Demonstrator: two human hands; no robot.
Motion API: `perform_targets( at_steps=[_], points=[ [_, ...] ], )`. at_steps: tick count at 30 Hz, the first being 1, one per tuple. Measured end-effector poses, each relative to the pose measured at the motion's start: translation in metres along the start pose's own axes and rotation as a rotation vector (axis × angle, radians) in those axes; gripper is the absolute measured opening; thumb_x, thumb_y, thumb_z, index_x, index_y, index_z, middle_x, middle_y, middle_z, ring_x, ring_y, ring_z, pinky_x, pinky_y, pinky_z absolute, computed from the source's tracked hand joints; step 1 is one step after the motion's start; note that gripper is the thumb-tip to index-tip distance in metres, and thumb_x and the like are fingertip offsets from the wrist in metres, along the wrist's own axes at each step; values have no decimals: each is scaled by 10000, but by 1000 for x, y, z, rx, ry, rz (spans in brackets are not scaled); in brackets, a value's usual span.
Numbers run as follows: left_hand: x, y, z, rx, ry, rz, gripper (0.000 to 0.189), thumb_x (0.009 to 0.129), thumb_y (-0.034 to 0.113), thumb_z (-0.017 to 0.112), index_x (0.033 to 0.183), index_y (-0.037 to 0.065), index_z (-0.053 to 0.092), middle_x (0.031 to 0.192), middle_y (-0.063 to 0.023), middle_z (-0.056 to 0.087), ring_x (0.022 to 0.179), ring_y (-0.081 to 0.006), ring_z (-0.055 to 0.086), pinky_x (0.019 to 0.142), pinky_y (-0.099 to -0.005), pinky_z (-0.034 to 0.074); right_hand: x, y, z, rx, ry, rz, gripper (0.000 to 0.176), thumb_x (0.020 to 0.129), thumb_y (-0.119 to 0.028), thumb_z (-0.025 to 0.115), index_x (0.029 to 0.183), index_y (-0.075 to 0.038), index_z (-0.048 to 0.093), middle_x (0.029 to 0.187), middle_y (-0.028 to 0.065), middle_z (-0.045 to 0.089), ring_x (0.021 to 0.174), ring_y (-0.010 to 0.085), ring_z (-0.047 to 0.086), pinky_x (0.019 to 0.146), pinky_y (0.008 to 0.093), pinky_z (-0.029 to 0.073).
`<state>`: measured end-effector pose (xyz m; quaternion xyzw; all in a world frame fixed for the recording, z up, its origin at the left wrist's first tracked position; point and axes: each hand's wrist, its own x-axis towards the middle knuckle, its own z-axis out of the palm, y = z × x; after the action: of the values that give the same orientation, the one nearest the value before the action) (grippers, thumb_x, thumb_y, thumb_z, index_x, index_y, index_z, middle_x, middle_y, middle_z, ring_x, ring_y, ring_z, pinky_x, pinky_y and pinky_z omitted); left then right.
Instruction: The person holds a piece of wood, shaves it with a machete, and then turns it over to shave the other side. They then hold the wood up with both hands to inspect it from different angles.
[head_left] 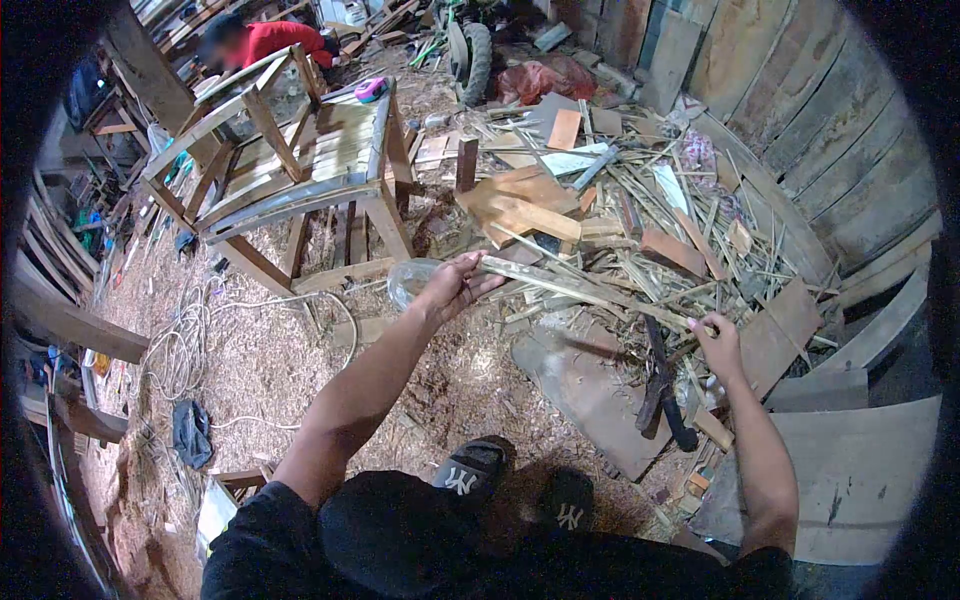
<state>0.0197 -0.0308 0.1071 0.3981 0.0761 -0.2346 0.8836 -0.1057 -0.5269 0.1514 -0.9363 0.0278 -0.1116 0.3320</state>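
Note:
A long thin wooden strip (560, 284) spans the space between my hands, above a heap of wood scraps (640, 225). My left hand (458, 286) holds its left end between thumb and fingers, beside a clear plastic bag (412, 280). At the right end, my right hand (716, 345) pinches the strip with thumb and forefinger. Below that hand, a dark curved piece (660, 385) lies on a flat board (590, 380).
A wooden chair frame (300, 180) stands at the upper left with a pink tape measure (371, 90) on it. Another person in red (280, 42) bends behind it. Pale cable (180, 350) coils on the sawdust floor. Plank wall (800, 110) at right.

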Motion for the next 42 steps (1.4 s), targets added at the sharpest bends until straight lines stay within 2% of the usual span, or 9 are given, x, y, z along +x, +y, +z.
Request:
perform_targets(
  at_steps=[1,20,24,26,31,35,37,39,42],
  points=[
    [0,0,2,1,-2,-2,322,1082,190,404,1269,-50,511,1221,-199,600,1134,-311,634,1035,-424,562,-1,-5,-2,-40,-10,35,335,874,-280,761,810,33,660,726,128,631,708,210,594,705,365,478],
    [0,1,5,-102,25,-25,323,1067,163,411,1271,-71,498,1144,-162,603,1122,-279,623,1020,-397,576,1,-9,-1,-10,-12,46,330,882,-294,755,834,18,660,770,125,642,749,198,587,750,357,479],
    [10,0,-7,-104,26,-12,341,1055,185,470,1317,-29,511,1230,-164,589,1158,-277,613,1004,-381,582,5,-12,-5,-82,9,50,353,881,-327,751,866,19,681,800,159,675,771,267,645,762,381,502],
    [3,1,-1,-69,-2,10,333,1054,189,483,1298,-36,514,1195,-141,601,1124,-264,624,992,-380,589,6,-16,-4,-44,-4,31,368,882,-343,750,871,19,685,803,169,680,782,283,658,770,393,506],
    [-2,4,9,6,132,63,309,1060,216,479,1246,-24,538,1183,-122,604,1124,-261,623,1001,-398,580,6,-32,-8,-29,-16,39,369,888,-340,746,854,21,675,780,152,669,762,257,647,751,389,499],
    [3,2,0,15,89,54,298,1063,225,473,1226,-13,548,1181,-122,603,1118,-254,628,1008,-403,574,7,-16,-2,31,-22,-32,365,888,-336,744,846,20,675,768,137,655,749,234,630,750,378,495],
    [3,2,1,32,99,77,353,1086,218,387,1253,-58,531,1180,-186,613,1077,-293,653,962,-445,601,6,-21,-3,55,-47,-33,364,888,-337,744,848,18,678,767,134,649,751,228,625,758,376,495],
    [3,3,2,28,93,77,343,1086,217,387,1238,-53,535,1172,-183,614,1072,-285,654,960,-446,601,3,-26,-4,49,-14,9,316,891,-254,756,818,33,648,726,78,622,719,141,557,725,335,476],
    [-1,4,10,19,101,74,326,1087,222,385,1210,-38,540,1154,-172,619,1058,-268,660,952,-446,604,4,-21,-4,10,-14,-11,381,878,-344,754,834,24,666,767,129,647,745,217,607,760,361,492]
  ],
)
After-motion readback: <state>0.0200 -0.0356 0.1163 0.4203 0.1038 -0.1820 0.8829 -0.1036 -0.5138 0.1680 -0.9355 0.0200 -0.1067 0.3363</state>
